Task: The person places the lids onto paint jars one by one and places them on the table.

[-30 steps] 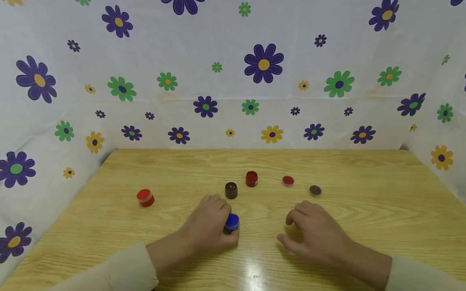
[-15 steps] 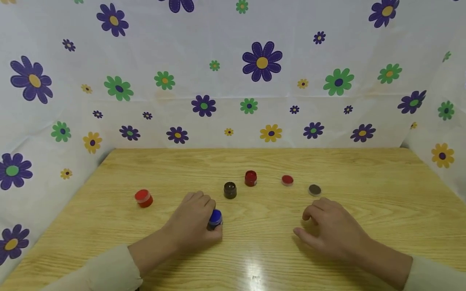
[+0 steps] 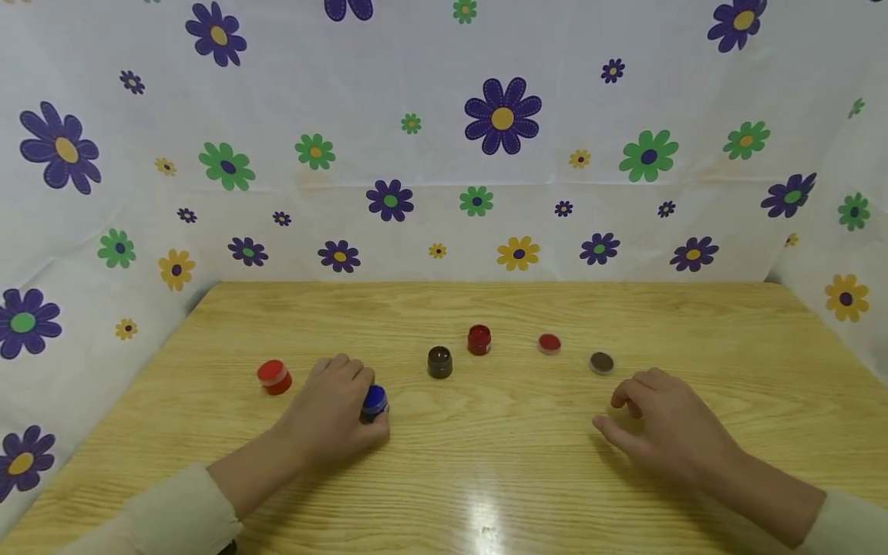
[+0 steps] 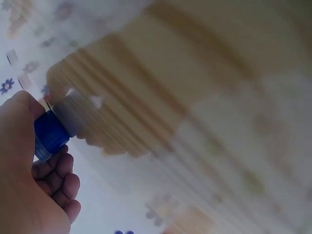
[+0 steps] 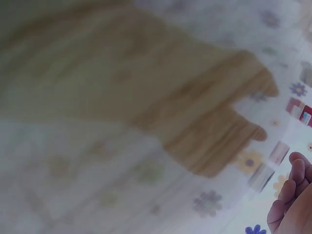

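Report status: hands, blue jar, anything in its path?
Left hand grips blue jar on table. Right hand holds nothing, near brown lid. Orange jar sits just left of left hand; brown jar to its right.

The wooden table (image 3: 694, 324) carries four small jars and two loose lids.

Three cameras on me: one on my head, one on each wrist.

My head view looks forward and down over the wooden table (image 3: 486, 462) to the flowered backdrop (image 3: 444, 154) behind it, far enough to take in both my hands. My left wrist view sits right against my left hand (image 4: 29, 175), facing past the blue-lidded jar (image 4: 48, 134) onto the blurred table; that jar (image 3: 375, 399) also shows from my head. My right wrist view is just as close, catching only my right hand's fingertips (image 5: 292, 192) at its lower corner, with table and backdrop beyond.
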Available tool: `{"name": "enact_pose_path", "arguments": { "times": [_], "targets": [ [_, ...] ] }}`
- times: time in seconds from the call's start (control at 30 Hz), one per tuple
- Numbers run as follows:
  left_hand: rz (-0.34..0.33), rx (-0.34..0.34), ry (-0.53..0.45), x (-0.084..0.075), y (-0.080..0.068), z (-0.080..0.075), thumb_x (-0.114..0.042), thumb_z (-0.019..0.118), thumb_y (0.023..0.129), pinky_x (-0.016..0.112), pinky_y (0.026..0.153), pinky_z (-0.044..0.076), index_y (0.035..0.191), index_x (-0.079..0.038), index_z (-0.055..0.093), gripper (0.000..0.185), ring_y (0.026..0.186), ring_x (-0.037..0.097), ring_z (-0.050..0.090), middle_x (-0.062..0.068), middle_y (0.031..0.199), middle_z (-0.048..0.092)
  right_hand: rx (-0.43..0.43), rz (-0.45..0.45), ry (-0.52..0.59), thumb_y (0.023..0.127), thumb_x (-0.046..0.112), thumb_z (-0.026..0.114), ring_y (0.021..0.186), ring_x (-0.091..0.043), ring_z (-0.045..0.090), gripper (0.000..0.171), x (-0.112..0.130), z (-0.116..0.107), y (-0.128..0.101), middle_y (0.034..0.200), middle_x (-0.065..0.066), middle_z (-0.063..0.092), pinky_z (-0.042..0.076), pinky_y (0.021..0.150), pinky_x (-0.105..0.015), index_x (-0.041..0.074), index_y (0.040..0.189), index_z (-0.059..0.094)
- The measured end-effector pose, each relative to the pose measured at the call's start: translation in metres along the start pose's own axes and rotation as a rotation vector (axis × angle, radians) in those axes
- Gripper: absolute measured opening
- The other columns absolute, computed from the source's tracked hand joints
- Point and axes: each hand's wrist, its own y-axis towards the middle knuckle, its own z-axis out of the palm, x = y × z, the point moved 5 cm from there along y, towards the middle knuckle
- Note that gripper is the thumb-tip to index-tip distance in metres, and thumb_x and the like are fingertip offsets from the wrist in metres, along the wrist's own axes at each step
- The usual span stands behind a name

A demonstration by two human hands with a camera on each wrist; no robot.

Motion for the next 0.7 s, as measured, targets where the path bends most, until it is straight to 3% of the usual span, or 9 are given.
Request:
{"name": "enact_pose_path", "arguments": {
  "times": [0.33,0.53,0.7],
  "targets": [
    [-0.102,0.017,0.073,0.031,-0.007,-0.004,-0.036,0.062,0.08,0.05,0.09,0.044,0.096,0.0,0.064,0.04,0.087,0.028,0.053,0.008,0.088,0.062,0.035,0.049,-0.022,0.081,0.036,0.078,0.073,-0.008,0.05,0.02,-0.016,-0.003,-0.004,0.074,0.01,0.057,0.048,0.066,-0.031,0.019,0.079,0.067],
    [-0.134,0.04,0.099,0.045,-0.006,-0.003,-0.037,0.061,0.08,0.053,0.093,0.043,0.103,0.003,0.064,0.046,0.095,0.034,0.055,0.015,0.1,0.066,0.071,0.103,-0.019,0.084,0.039,0.076,0.073,-0.01,0.049,0.023,-0.028,-0.005,-0.006,0.073,0.009,0.055,0.048,0.066,-0.033,0.017,0.081,0.068],
    [-0.181,0.046,0.056,0.058,-0.006,-0.002,-0.037,0.06,0.082,0.056,0.092,0.041,0.105,0.002,0.063,0.045,0.099,0.036,0.055,0.017,0.102,0.065,0.13,0.162,0.033,0.088,0.04,0.072,0.071,-0.012,0.048,0.028,-0.035,-0.002,0.0,0.074,0.005,0.056,0.045,0.064,-0.032,0.013,0.084,0.071]
  ]
}}
